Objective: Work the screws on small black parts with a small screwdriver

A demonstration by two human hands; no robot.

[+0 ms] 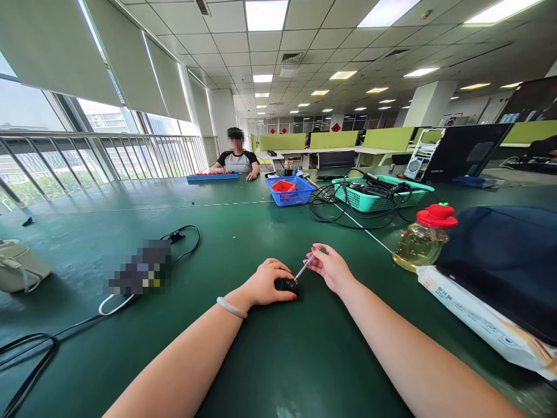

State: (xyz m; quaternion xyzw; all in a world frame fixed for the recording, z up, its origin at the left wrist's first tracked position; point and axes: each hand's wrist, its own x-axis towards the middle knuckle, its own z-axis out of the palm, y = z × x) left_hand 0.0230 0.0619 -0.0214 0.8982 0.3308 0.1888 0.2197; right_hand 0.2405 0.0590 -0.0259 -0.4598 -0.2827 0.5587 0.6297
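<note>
My left hand (266, 283) is closed over a small black object (288, 285) that rests on the green table (243, 226). My right hand (329, 266) pinches a thin screwdriver (306, 265) with a clear handle. Its tip slants down onto the black object. Both hands sit close together near the middle of the table, a little in front of me.
A bottle of yellow liquid with a red cap (423, 237) and a dark bag (505, 261) lie at the right. A blue basket (290, 191), a teal basket with cables (378, 194) and a laptop (461, 152) stand further back. Another person (237, 159) sits at the far end. Cables (52, 342) trail at the left.
</note>
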